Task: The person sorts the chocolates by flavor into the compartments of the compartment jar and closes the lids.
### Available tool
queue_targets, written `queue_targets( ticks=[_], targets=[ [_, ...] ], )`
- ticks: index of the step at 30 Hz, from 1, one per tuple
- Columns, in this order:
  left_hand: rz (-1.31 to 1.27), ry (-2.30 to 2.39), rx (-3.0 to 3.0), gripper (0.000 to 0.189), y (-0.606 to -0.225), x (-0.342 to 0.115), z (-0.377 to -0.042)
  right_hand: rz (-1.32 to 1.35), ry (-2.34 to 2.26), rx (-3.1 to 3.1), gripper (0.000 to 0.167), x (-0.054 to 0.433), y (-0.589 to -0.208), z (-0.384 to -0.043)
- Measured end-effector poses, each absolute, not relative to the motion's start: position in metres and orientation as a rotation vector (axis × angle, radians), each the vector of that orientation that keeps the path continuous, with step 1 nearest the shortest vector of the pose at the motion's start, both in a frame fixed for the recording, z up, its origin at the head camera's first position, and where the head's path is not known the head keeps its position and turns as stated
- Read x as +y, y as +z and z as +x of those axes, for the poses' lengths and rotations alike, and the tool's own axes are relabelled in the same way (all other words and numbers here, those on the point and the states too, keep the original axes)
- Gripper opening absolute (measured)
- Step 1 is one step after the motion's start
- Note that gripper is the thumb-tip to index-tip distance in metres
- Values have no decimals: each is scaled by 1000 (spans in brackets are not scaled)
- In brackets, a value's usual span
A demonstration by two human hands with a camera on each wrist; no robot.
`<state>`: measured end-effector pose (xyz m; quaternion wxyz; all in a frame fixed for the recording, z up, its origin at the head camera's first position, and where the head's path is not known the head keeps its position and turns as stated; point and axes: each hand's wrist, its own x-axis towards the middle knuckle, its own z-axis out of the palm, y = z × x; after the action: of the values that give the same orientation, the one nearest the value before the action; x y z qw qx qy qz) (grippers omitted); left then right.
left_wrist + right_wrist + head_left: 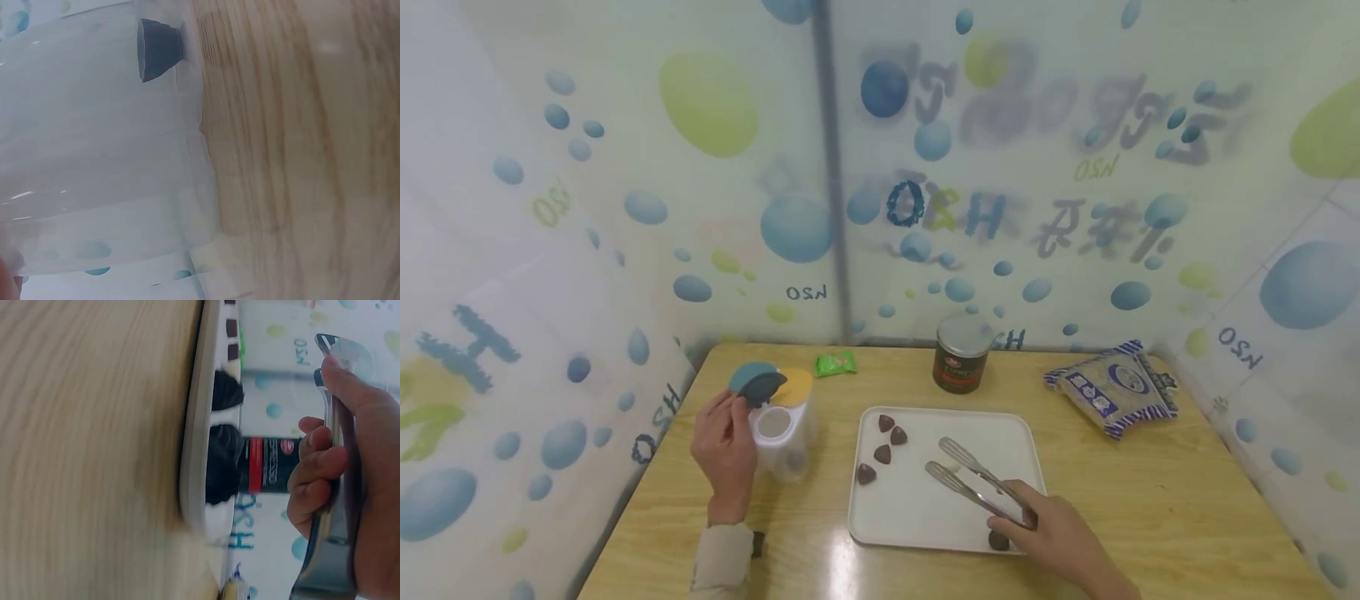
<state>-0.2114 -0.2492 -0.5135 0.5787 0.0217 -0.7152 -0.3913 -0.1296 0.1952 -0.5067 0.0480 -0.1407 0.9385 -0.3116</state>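
Observation:
My left hand [725, 446] pinches the dark blue lid flap [762, 388], raised above a round opening of a clear container [787, 460] with blue and yellow lids. One dark piece [159, 50] lies inside at the container's bottom. In my right hand [1060, 533] is a pair of metal tongs [955, 480], gripped by the handles over a white tray [917, 532]. The tong tips are spread with nothing between them. Several brown, chocolate-like triangular pieces [883, 454] lie on the tray's left side. A darker ridged piece [998, 540] sits near the right hand, partly hidden.
A black tin [959, 371] with a silver lid stands behind the tray. To its right lies a blue-and-beige packet [1112, 390]. A small green packet [836, 363] lies at the back, right of the container. Patterned walls enclose the wooden table [1150, 500].

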Motion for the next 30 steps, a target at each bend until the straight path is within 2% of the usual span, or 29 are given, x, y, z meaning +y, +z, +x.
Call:
queue_targets(
  ticks=[7,15,21,30],
  targets=[
    [42,-926,-1642,13,-515,-247,-215,-57,-893,2788,55,233,-508,-116],
    [50,-929,-1597,14,-496,-238,-211,89,-731,2790,82,264,-519,-102],
    [30,-939,-1571,15,-479,-230,-208,110,-691,2790,75,279,-526,-94],
    [84,-951,-1582,15,-481,-226,-202,123,-685,2646,72,293,-532,-89]
  ],
)
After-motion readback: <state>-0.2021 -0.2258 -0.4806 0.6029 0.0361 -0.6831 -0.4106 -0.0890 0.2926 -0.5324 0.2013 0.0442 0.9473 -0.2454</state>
